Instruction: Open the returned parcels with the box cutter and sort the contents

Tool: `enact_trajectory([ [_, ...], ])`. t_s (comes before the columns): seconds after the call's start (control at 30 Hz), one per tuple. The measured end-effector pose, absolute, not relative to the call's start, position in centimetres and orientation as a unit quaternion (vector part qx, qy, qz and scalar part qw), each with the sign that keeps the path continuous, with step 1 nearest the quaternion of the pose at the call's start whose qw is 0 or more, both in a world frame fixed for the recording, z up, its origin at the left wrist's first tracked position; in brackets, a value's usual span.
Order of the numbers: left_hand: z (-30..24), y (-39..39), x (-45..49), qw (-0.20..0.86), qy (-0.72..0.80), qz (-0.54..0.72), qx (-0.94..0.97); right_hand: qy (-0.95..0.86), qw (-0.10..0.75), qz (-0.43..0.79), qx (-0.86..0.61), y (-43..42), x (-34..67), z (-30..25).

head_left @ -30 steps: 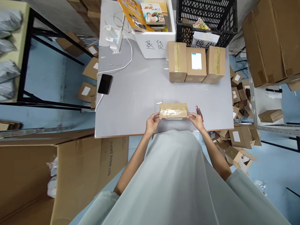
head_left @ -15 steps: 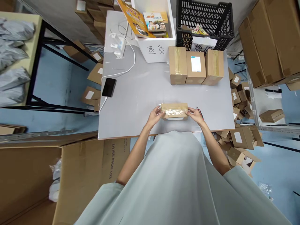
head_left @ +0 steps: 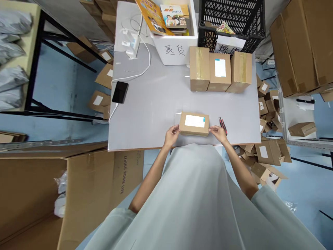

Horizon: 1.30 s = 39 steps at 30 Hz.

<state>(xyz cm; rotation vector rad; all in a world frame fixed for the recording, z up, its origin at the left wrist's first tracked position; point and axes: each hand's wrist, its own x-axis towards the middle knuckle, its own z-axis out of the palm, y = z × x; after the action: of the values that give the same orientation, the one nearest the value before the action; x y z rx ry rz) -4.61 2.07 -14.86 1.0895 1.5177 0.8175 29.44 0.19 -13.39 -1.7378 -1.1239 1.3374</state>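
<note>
Grips a labelled box between left hand and right hand, near the front edge of the bench.

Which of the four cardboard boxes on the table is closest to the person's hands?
The box between the left hand and right hand, white label facing up; the other three boxes stand in a row farther back.

- At the left of the surface, I see a black phone, a white cable at its end.
- At the far side I view a white bin holding books, just beside a black lattice crate.
- Grey bags lie on a shelf to my left.
- Cardboard boxes lie piled on the floor, right.
</note>
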Motion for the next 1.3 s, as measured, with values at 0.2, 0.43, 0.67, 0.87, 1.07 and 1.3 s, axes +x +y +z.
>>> enact_trajectory([
  [0.2,-16.6,1.3,-4.3,0.513,0.67,0.292,0.45,-0.421,0.288,0.526,-0.68,-1.1,28.5,-15.0],
  [0.43,-16.0,1.9,-4.1,0.526,0.654,0.294,0.456,-0.446,0.322,0.576,-0.604,-1.0,28.3,-13.9],
  [0.67,-16.0,1.2,-2.8,0.612,0.638,0.273,0.38,-0.574,0.324,0.487,-0.573,-1.0,27.2,-8.1],
  [0.87,-15.9,1.1,-0.9,0.59,0.65,0.277,0.391,-0.662,0.305,0.435,-0.528,-1.0,24.0,-5.4],
  [1.07,-12.1,0.0,-3.8,0.537,0.628,0.385,0.412,-0.64,0.287,0.49,-0.518,-1.9,22.1,-7.1],
  [1.3,-9.1,-0.2,-4.9,0.532,0.602,0.37,0.467,-0.63,0.31,0.503,-0.504,-1.7,21.5,-7.1],
])
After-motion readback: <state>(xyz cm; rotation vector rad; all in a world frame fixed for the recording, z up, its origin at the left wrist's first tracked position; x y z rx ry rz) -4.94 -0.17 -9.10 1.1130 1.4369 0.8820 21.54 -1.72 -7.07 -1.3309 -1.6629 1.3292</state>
